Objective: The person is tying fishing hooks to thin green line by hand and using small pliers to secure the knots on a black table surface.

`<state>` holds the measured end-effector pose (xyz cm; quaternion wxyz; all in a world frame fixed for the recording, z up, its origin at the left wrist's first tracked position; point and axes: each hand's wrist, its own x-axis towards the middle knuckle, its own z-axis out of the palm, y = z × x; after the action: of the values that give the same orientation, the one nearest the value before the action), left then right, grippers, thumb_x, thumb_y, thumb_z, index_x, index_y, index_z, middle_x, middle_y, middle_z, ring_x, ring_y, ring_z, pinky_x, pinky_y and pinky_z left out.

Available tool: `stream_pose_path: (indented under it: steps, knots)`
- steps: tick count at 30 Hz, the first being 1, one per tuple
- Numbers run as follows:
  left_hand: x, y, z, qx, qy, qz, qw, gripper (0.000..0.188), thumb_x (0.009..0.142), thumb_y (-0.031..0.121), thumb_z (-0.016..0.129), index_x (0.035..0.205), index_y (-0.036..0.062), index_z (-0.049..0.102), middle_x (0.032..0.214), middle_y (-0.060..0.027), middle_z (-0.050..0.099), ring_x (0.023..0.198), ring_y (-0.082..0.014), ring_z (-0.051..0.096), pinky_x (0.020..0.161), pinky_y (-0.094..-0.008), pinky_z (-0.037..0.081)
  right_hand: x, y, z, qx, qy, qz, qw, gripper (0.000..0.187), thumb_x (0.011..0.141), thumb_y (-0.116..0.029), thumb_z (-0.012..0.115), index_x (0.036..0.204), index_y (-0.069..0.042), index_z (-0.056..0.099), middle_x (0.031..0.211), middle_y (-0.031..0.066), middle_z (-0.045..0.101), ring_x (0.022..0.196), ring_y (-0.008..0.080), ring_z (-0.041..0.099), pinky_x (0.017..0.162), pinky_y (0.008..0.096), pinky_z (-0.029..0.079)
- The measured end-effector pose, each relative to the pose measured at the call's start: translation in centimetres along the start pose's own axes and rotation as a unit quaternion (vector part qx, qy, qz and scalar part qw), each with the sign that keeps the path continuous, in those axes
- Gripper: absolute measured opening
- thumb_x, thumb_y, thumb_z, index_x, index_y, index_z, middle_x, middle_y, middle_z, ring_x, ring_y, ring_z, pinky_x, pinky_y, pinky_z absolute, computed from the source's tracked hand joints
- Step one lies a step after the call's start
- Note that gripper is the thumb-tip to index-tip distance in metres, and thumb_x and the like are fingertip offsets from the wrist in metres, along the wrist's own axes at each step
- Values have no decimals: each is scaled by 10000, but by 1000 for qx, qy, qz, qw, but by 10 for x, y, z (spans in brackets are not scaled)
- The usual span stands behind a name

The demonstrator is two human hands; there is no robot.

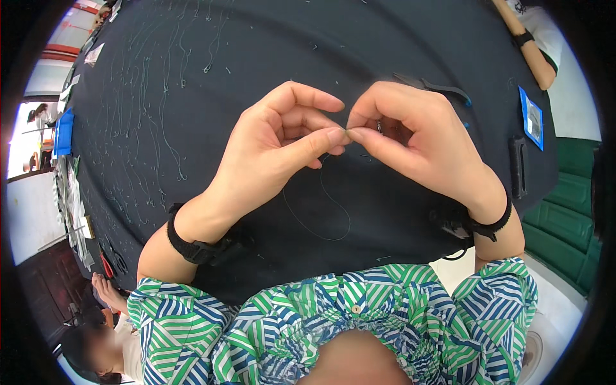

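Over the dark cloth, my left hand (273,138) and my right hand (427,131) meet fingertip to fingertip. Each pinches a thin, dark fishing-line-like thread (350,221) between thumb and forefinger. From the pinch the thread hangs down in a loose loop below my hands. A small shiny metal piece (379,126) shows among the curled fingers of my right hand; whether it is tied to the thread I cannot tell. The left hand's other fingers are loosely curled. What lies right at the pinch is too small to make out.
Many thin knotted threads (165,112) lie spread on the black cloth (269,38) at left. Beyond my right hand is a dark cutting tool (443,88). A blue packet (531,119) and black case (518,167) lie right. Other people sit at upper right and lower left.
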<state>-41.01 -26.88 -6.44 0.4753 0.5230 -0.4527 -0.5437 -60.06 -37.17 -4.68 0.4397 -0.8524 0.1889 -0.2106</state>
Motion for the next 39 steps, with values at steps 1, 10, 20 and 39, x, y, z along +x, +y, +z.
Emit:
stream_pose_path:
  steps: [1,10,20,39]
  knots:
    - [0,0,1,-2,-5,0,1000,261,920,123,637,1151,25,564,908,-65,689,756,-84,653,607,-178,488,0,2,-2,-46,-9,-27,999,61,826,-56,660,858,-34,614,724,28,595,601,97,546,524,240,405]
    - [-10,35,-12,126,-59,-5,990,269,904,110,648,1135,5,561,824,-72,691,650,-46,621,539,-146,449,1,15,-17,-59,8,-32,998,52,821,-32,665,851,-15,625,703,6,548,570,50,487,498,214,356]
    - [-9,42,-13,361,-61,77,928,327,874,174,669,1138,3,581,1214,-105,585,1113,-179,574,784,-245,499,-1,11,-15,-24,25,-29,999,45,805,-20,673,835,-26,640,702,-3,543,557,46,470,493,213,341]
    - [-2,27,-11,234,-66,6,970,224,944,166,592,1094,1,612,876,-7,597,780,-49,520,712,-209,418,1,-1,-10,-77,18,-73,994,66,790,-58,670,818,-61,611,713,43,566,566,149,549,487,268,409]
